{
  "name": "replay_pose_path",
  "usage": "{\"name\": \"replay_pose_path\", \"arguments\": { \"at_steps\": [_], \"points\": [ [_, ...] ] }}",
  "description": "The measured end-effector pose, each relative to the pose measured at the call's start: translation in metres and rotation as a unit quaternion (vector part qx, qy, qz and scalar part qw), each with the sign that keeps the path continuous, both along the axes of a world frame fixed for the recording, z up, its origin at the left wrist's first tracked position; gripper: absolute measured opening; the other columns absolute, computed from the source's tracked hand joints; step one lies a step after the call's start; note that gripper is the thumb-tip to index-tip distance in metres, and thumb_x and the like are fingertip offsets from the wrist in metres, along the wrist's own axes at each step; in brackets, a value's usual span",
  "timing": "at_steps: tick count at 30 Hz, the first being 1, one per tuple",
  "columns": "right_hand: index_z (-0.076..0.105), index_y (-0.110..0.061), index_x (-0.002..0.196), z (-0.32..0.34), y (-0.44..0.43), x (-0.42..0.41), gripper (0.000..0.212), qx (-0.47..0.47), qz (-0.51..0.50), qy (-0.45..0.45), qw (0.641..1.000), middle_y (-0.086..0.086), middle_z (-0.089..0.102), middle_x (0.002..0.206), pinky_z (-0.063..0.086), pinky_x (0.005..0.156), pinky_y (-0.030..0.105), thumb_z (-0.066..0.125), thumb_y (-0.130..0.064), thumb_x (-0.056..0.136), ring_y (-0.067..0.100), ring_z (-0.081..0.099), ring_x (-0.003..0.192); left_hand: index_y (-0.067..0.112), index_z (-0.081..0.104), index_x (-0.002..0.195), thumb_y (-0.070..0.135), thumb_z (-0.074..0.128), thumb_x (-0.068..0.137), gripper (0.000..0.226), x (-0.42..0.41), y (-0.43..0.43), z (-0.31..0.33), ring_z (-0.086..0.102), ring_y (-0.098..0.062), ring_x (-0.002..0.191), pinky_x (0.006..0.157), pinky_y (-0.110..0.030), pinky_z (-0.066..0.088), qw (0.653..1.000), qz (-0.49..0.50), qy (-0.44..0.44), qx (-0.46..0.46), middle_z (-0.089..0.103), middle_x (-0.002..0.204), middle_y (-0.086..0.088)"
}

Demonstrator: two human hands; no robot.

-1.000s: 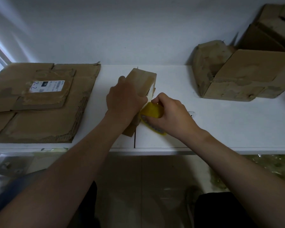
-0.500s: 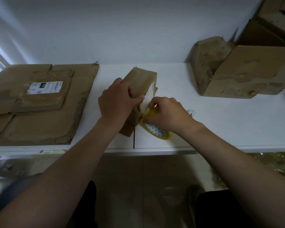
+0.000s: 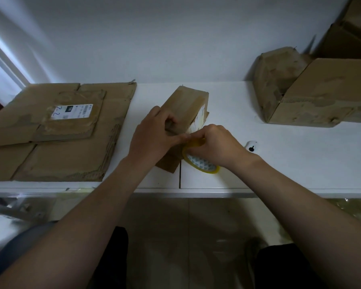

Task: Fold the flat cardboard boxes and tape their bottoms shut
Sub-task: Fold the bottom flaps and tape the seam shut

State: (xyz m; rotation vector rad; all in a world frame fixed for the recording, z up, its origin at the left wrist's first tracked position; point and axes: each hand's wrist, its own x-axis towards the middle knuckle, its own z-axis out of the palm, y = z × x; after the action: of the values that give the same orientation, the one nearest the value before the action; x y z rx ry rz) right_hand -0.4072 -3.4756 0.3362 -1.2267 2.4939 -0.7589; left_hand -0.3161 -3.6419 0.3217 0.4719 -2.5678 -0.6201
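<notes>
A small folded cardboard box [image 3: 186, 105] lies tilted on the white table [image 3: 279, 159], near its middle. My left hand [image 3: 154, 136] grips the box's near end, thumb pressed on its edge. My right hand [image 3: 215, 144] holds a yellow tape roll [image 3: 200, 163] against the box's right side, fingertips meeting my left thumb. The roll's lower rim rests on the table. A pale label shows on the box's right face.
A stack of flat cardboard boxes [image 3: 56, 132] with a white shipping label covers the table's left part. Folded boxes [image 3: 313, 92] are piled at the back right by the wall. A small white object [image 3: 251, 146] lies right of my right hand.
My right hand has brought the tape roll from the box's near corner up against its side, and its fingertips now meet my left thumb. My left hand has shifted its grip slightly.
</notes>
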Motion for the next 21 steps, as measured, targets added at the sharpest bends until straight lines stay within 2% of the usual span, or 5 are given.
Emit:
{"name": "replay_pose_path", "arguments": {
  "at_steps": [5, 9, 12, 18, 21],
  "points": [
    [0.067, -0.038, 0.129, 0.001, 0.006, -0.005, 0.038, 0.010, 0.051, -0.008, 0.999, -0.007, 0.061, 0.113, 0.048, 0.081, 0.024, 0.070, -0.038, 0.091, 0.013, 0.057, 0.099, 0.025, 0.057, 0.109, 0.055, 0.082, 0.072, 0.054, 0.002, 0.002, -0.005, 0.057, -0.016, 0.100, 0.081, -0.037, 0.057, 0.999, 0.005, 0.011, -0.033, 0.054, 0.112, 0.004],
    [0.055, -0.037, 0.140, -0.001, 0.011, -0.009, 0.053, 0.009, 0.036, -0.010, 0.999, -0.003, 0.059, 0.133, 0.051, 0.089, 0.028, 0.072, -0.037, 0.089, 0.017, 0.057, 0.114, 0.024, 0.069, 0.110, 0.048, 0.085, 0.072, 0.048, 0.007, -0.010, 0.002, 0.059, -0.013, 0.097, 0.082, -0.033, 0.054, 1.000, -0.028, 0.005, 0.004, 0.058, 0.108, 0.009],
    [0.046, -0.035, 0.148, -0.001, 0.012, -0.010, 0.066, 0.007, 0.012, 0.000, 1.000, -0.001, 0.055, 0.143, 0.052, 0.093, 0.031, 0.074, -0.040, 0.088, 0.022, 0.056, 0.123, 0.022, 0.074, 0.111, 0.041, 0.087, 0.072, 0.045, 0.009, -0.017, 0.003, 0.062, -0.013, 0.099, 0.087, -0.040, 0.055, 0.998, -0.046, 0.016, 0.027, 0.064, 0.108, 0.007],
    [0.057, -0.020, 0.140, 0.004, 0.002, 0.000, 0.050, 0.037, 0.039, 0.051, 0.997, 0.000, 0.060, 0.110, 0.048, 0.080, 0.025, 0.067, -0.037, 0.094, 0.017, 0.059, 0.098, 0.020, 0.075, 0.116, 0.028, 0.081, 0.082, 0.034, 0.010, -0.030, 0.001, 0.059, -0.005, 0.099, 0.092, -0.044, 0.055, 0.996, -0.081, 0.011, 0.046, 0.068, 0.117, 0.004],
    [0.056, -0.020, 0.140, 0.008, 0.001, 0.002, 0.051, 0.047, 0.045, 0.049, 0.997, 0.002, 0.061, 0.114, 0.050, 0.082, 0.026, 0.067, -0.038, 0.094, 0.018, 0.060, 0.101, 0.019, 0.073, 0.118, 0.037, 0.073, 0.090, 0.033, 0.013, -0.025, 0.002, 0.055, -0.002, 0.106, 0.094, -0.040, 0.054, 0.996, -0.080, 0.007, 0.046, 0.062, 0.119, 0.006]
  ]
}}
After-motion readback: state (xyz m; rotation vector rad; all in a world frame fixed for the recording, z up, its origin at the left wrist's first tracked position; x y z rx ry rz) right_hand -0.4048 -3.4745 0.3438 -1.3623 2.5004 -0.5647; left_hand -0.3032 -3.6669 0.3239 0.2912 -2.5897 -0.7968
